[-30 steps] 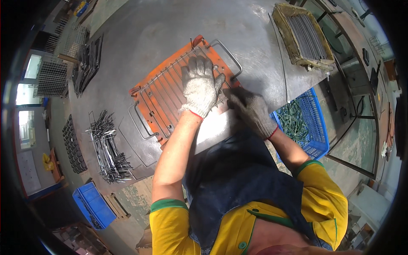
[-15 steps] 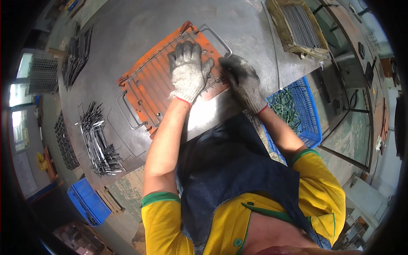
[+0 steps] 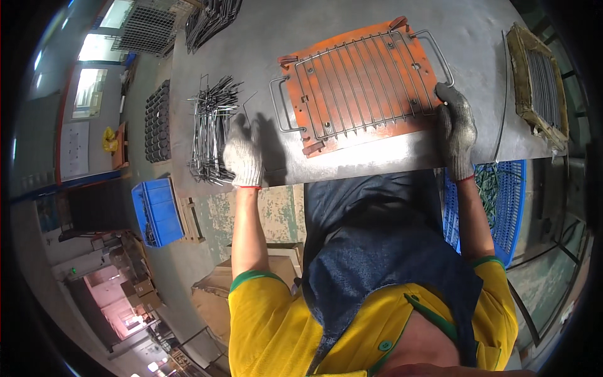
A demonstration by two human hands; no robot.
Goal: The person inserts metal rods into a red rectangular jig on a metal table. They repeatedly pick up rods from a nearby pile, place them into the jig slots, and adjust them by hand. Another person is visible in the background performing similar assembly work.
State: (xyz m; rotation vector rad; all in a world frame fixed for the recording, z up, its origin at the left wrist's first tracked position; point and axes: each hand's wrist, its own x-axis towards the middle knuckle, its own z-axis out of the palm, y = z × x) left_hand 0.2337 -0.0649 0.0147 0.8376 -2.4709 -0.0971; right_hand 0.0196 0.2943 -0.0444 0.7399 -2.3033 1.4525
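An orange plate (image 3: 352,81), studded with small blocks and pins, lies on the metal table. On it rests a wire rack (image 3: 361,56) of parallel bars. A bent wire handle (image 3: 281,108) stands out at the left end, and another wire handle (image 3: 440,53) at the right. My gloved left hand (image 3: 244,154) is beside a pile of dark and shiny wire pieces (image 3: 212,132), thumb apart from its fingers. At the plate's right edge, just below the handle, my gloved right hand (image 3: 460,135) has curled fingers; a small pale tip shows at them, its kind unclear.
A worn box of straight rods (image 3: 545,81) stands at the table's right, beside a long thin rod (image 3: 502,100). Below the table edge is a blue basket (image 3: 512,213) with green strands. More dark wire parts (image 3: 213,22) lie far left. A blue bin (image 3: 157,213) sits lower left.
My left hand has lifted off the rack and moved left to the wire pile. My right hand stays by the plate's right edge. The whole view has shifted and turned.
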